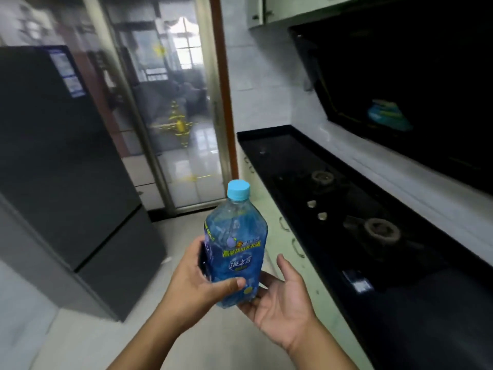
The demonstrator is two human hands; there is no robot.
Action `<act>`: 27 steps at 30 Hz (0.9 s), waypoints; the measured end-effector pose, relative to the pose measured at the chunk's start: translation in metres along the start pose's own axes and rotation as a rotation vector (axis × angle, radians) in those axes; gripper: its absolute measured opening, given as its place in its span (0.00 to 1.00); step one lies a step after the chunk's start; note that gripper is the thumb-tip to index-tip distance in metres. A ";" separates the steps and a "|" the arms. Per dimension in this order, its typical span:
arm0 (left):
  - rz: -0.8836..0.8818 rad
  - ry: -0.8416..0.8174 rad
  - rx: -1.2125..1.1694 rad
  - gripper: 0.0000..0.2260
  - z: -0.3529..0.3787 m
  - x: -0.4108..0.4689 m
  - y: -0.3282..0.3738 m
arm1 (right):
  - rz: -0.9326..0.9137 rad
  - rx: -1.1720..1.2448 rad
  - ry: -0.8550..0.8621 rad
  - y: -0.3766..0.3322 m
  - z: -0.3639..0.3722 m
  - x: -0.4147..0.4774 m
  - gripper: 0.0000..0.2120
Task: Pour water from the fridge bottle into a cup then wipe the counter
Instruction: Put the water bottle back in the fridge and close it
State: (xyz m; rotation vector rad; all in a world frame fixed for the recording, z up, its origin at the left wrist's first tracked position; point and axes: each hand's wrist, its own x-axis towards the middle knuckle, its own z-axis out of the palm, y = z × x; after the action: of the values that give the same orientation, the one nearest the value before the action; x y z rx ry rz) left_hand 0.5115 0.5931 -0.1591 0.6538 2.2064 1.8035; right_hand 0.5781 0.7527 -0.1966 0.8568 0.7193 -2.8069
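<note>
A clear plastic bottle with a blue label and a light blue cap stands upright in front of me, over the floor. My left hand grips its lower body, thumb across the front. My right hand lies open, palm up, under and beside the bottle's base, its fingers touching the bottom. The black counter runs along the right. No cup or cloth shows in the view.
A dark grey fridge stands shut at the left. A built-in gas hob with two burners sits in the counter, under a black range hood. A glass sliding door closes the far end. Pale drawers line the counter front.
</note>
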 end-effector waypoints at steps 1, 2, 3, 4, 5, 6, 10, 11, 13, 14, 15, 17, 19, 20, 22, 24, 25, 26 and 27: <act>-0.006 0.030 -0.005 0.35 -0.022 0.008 -0.004 | 0.013 -0.011 -0.013 0.007 0.021 0.016 0.34; -0.011 0.064 -0.004 0.34 -0.043 0.016 -0.007 | 0.030 -0.021 -0.023 0.013 0.041 0.032 0.34; -0.016 0.093 0.000 0.34 -0.060 0.023 -0.010 | 0.043 -0.027 -0.032 0.017 0.057 0.045 0.34; -0.024 0.128 0.003 0.34 -0.080 0.030 -0.014 | 0.064 -0.037 -0.042 0.023 0.075 0.060 0.34; -0.034 0.164 0.005 0.34 -0.098 0.037 -0.018 | 0.088 -0.040 -0.051 0.028 0.092 0.073 0.34; -0.045 0.199 0.000 0.34 -0.116 0.043 -0.022 | 0.112 -0.046 -0.062 0.034 0.107 0.086 0.34; -0.095 0.332 -0.007 0.34 -0.172 0.067 -0.040 | 0.177 -0.090 -0.093 0.048 0.160 0.138 0.34; -0.105 0.361 -0.014 0.33 -0.183 0.074 -0.043 | 0.200 -0.103 -0.099 0.051 0.172 0.153 0.34; -0.124 0.416 -0.023 0.31 -0.204 0.087 -0.051 | 0.246 -0.131 -0.108 0.057 0.191 0.180 0.34; -0.137 0.449 -0.025 0.31 -0.215 0.096 -0.057 | 0.269 -0.149 -0.116 0.060 0.202 0.196 0.34; -0.153 0.482 -0.020 0.31 -0.226 0.104 -0.061 | 0.296 -0.163 -0.126 0.062 0.213 0.211 0.34; -0.171 0.536 -0.002 0.33 -0.251 0.122 -0.073 | 0.344 -0.191 -0.146 0.067 0.236 0.248 0.34; -0.183 0.592 0.023 0.35 -0.274 0.139 -0.081 | 0.376 -0.229 -0.175 0.071 0.261 0.280 0.34; -0.188 0.639 0.040 0.35 -0.286 0.147 -0.086 | 0.404 -0.251 -0.192 0.072 0.275 0.296 0.33; -0.193 0.736 0.056 0.36 -0.312 0.161 -0.093 | 0.458 -0.295 -0.214 0.078 0.303 0.330 0.33; -0.204 0.808 0.082 0.37 -0.335 0.171 -0.098 | 0.505 -0.343 -0.246 0.086 0.332 0.355 0.33; -0.210 0.849 0.093 0.37 -0.347 0.174 -0.100 | 0.529 -0.369 -0.266 0.090 0.347 0.366 0.33; -0.215 0.888 0.100 0.37 -0.360 0.176 -0.103 | 0.550 -0.397 -0.280 0.097 0.361 0.377 0.33; -0.220 0.924 0.108 0.37 -0.372 0.178 -0.104 | 0.572 -0.423 -0.294 0.105 0.375 0.387 0.33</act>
State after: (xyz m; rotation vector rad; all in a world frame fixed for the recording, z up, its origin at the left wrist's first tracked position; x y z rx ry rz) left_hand 0.1725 0.3363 -0.1570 -0.5329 2.7495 2.1172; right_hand 0.0960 0.4918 -0.1809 0.4628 0.8166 -2.1039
